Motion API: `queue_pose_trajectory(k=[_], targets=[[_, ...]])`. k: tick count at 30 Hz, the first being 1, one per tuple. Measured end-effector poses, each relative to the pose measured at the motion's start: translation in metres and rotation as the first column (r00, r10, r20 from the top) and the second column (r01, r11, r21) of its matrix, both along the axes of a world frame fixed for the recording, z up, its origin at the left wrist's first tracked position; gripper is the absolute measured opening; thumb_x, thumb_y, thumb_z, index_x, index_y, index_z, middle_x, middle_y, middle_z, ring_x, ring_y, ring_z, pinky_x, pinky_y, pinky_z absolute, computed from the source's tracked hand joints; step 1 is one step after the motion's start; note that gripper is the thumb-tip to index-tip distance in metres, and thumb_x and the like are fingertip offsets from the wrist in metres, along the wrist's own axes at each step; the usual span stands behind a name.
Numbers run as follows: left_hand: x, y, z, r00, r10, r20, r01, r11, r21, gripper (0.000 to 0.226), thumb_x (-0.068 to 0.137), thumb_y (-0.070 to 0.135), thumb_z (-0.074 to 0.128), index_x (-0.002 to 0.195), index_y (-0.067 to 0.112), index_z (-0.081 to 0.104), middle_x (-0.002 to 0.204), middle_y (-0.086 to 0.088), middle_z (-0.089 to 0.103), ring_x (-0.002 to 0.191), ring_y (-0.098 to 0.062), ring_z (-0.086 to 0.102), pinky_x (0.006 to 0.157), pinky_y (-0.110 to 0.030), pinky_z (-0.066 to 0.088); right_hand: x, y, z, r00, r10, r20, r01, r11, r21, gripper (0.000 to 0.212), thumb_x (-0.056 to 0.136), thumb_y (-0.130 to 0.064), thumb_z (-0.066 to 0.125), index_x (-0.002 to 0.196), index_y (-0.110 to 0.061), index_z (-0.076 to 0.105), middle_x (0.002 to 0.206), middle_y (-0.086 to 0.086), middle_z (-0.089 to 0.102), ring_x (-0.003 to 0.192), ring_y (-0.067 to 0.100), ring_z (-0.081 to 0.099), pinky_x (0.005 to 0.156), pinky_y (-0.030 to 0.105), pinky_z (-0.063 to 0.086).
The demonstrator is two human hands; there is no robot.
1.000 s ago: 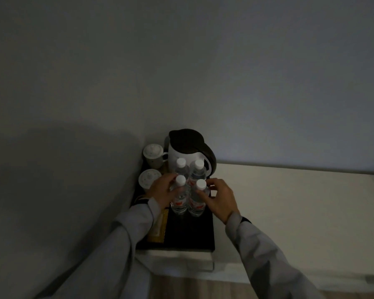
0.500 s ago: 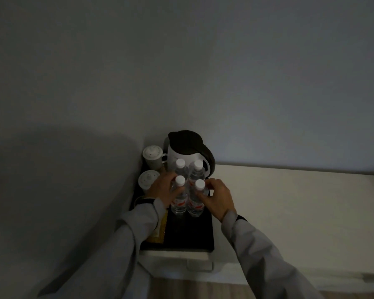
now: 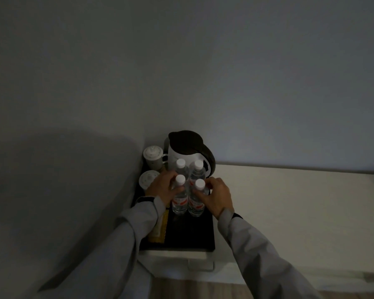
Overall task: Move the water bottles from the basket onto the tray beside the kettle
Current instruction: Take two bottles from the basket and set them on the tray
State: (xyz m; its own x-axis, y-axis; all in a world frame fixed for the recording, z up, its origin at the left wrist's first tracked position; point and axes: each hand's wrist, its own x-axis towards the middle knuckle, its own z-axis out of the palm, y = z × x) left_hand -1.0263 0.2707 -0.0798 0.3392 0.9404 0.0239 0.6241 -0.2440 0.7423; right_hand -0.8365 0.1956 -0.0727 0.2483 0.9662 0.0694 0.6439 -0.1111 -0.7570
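Cupping the front pair from both sides, the left hand (image 3: 162, 186) wraps the near-left water bottle (image 3: 179, 196) and the right hand (image 3: 217, 196) curls round the near-right water bottle (image 3: 196, 198), likely to square them up. Just beyond the fingers stand two more bottles (image 3: 189, 171), tight against the white kettle (image 3: 187, 153), all upright on the black tray (image 3: 194, 236). Outside the left hand sit two lidded cups (image 3: 152, 155). No basket is visible. Packing them close probably leaves the tray front free.

Left hand (image 3: 162, 186) curled inward, right hand (image 3: 219, 197) curled opposite, sleeved forearms converging
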Motion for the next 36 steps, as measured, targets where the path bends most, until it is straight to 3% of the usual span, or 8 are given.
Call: queue_pose_trajectory(k=[11,16,21,31,36], targets=[[-0.001,-0.001,-0.003,1.000,0.017,-0.005,-0.017,1.000,0.004,0.031,0.078,0.026,0.077,0.102,0.022,0.058,0.107,-0.007,0.059,0.095,-0.026,0.058,0.084,-0.041,0.050,0.008,0.006,0.003,0.993,0.115,-0.011,-0.114,0.993,0.023,0.026,0.080,-0.031,0.079,0.098,-0.013,0.070,0.099,0.012,0.067,0.095,0.029,0.062,0.081,0.039,0.052],[-0.001,-0.001,-0.006,1.000,0.013,0.012,-0.013,1.000,-0.005,0.031,0.079,0.027,0.075,0.105,0.022,0.058,0.107,-0.006,0.058,0.096,-0.026,0.059,0.085,-0.042,0.051,0.006,0.005,-0.003,0.996,0.089,0.005,-0.089,0.996,0.004,0.038,0.074,-0.041,0.081,0.103,-0.020,0.068,0.096,0.010,0.063,0.094,0.026,0.058,0.080,0.040,0.052],[-0.002,0.000,-0.008,1.000,0.004,0.015,-0.003,1.000,-0.028,0.040,0.081,0.027,0.075,0.117,0.020,0.059,0.119,-0.011,0.056,0.106,-0.029,0.058,0.092,-0.045,0.049,0.002,0.006,-0.006,0.997,0.072,-0.033,-0.072,0.997,-0.004,0.042,0.075,-0.039,0.080,0.110,-0.022,0.066,0.097,0.009,0.057,0.096,0.030,0.058,0.083,0.041,0.052],[-0.002,0.000,-0.013,0.998,0.000,0.062,0.001,1.000,-0.018,0.038,0.080,0.027,0.075,0.114,0.021,0.060,0.107,0.003,0.053,0.096,-0.016,0.053,0.085,-0.035,0.046,0.008,0.008,-0.006,0.990,0.143,-0.015,-0.143,0.989,-0.024,0.046,0.078,-0.035,0.079,0.119,-0.018,0.065,0.106,0.015,0.063,0.105,0.031,0.055,0.083,0.037,0.049],[-0.004,-0.001,-0.013,0.996,-0.017,0.085,0.022,0.998,-0.051,0.037,0.081,0.025,0.075,0.115,0.022,0.059,0.106,0.006,0.055,0.099,-0.018,0.056,0.086,-0.035,0.046,0.005,0.007,-0.008,0.986,0.164,-0.023,-0.165,0.986,-0.014,0.043,0.078,-0.031,0.080,0.118,-0.020,0.066,0.105,0.012,0.066,0.101,0.033,0.057,0.082,0.039,0.049]])
